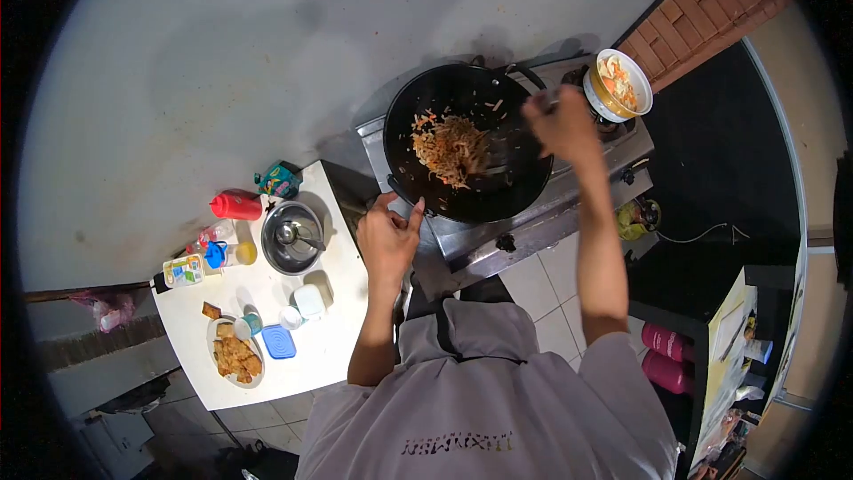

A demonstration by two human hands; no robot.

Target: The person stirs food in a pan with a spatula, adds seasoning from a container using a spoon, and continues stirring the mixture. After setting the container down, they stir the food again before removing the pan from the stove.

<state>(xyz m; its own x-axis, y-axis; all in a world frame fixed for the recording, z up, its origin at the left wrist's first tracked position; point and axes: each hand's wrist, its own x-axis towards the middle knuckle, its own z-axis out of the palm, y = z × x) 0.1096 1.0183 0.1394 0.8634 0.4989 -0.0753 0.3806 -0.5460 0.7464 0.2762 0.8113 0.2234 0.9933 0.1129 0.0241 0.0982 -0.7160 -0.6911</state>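
Observation:
A large black wok [462, 204] sits on the steel stove, with a browned mix of food [447, 149] and orange bits inside, left of its middle. My left hand [388, 236] is at the wok's lower left rim, fingers closed around the handle there. Over the wok's right side, my right hand [564, 127] is blurred by motion and closed on a utensil's handle. The utensil's blurred head [498, 151] reaches down into the wok beside the food.
Right of the wok, a white bowl [620, 82] of sliced food stands on the stove [471, 240]. On the white table [329, 347] at left are a steel bowl [291, 253], red bottle [236, 205], blue lid [278, 342] and plate of fried pieces [235, 356].

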